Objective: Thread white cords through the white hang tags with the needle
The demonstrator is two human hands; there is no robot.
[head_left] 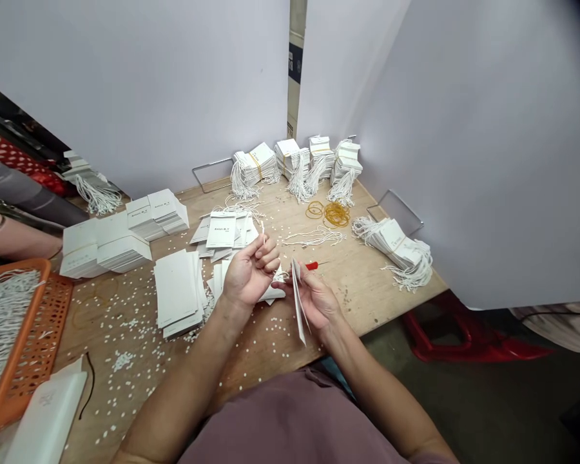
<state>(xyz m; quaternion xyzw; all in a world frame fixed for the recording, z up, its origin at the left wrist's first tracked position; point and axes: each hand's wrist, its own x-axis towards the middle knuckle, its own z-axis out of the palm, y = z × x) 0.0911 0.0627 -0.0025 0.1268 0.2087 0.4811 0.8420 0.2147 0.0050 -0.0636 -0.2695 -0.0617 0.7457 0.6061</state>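
Observation:
My right hand (319, 299) is closed on a folded white card tag (297, 303), held upright and edge-on to me. To its left, my left hand (252, 270) has its fingers curled in a pinch around a white string (263, 229), whose end sticks up above the fingertips. Between the hands, a bit of cord shows near the card's edge; whether it passes through the card I cannot tell. A tool with a red handle (312, 265) lies just beyond my right hand. Printed white tags (221, 230) and a stack of blank cards (176, 290) lie left of my hands.
Banded tag bundles with strings (256, 164) line the back, another bundle (396, 248) at right. Rubber bands (337, 214) and loose strings (316, 237) lie mid-table. An orange basket (38, 335) of strings stands left. Paper dots litter the wood. A red stool (444, 348) is below right.

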